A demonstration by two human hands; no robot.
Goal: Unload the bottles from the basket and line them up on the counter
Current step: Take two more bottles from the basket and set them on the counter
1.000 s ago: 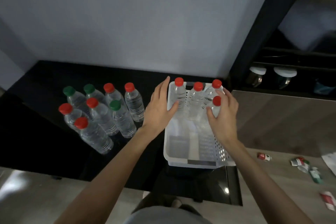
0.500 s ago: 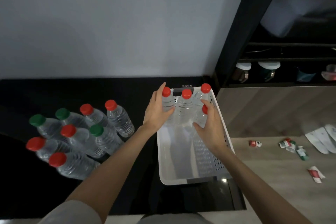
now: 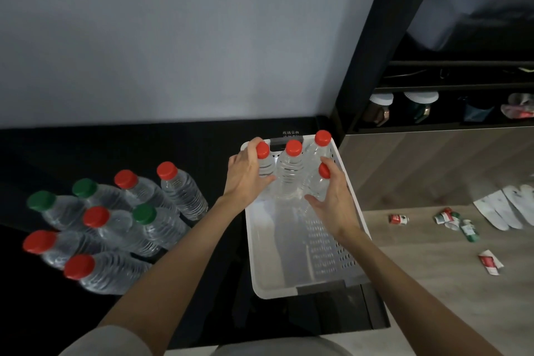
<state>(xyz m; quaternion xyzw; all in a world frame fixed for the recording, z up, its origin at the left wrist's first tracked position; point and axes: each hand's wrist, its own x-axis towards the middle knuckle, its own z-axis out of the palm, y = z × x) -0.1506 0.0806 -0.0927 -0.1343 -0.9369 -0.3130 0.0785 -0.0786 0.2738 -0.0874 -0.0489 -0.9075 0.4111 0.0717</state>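
A white perforated basket [image 3: 332, 257] sits on the black counter [image 3: 179, 147] at the right. Several clear bottles with red caps stand at its far end. My left hand [image 3: 245, 175] wraps around the leftmost bottle [image 3: 265, 163]. My right hand [image 3: 332, 199] closes on the nearest right bottle [image 3: 319, 182]. Between them stands a middle bottle [image 3: 290, 170], and a far right bottle [image 3: 319, 143] is in the corner. On the counter to the left, several bottles with red and green caps [image 3: 115, 220] stand grouped in rows.
A dark vertical panel [image 3: 372, 46] rises right of the basket, with a shelf of jars [image 3: 416, 107] behind it. Torn labels [image 3: 450, 218] and white strips [image 3: 508, 208] lie on the wooden floor at the right. A grey wall backs the counter.
Both hands have gone from hovering by the basket's bottles to closing around one each. The camera has tilted, shifting the counter bottles lower left.
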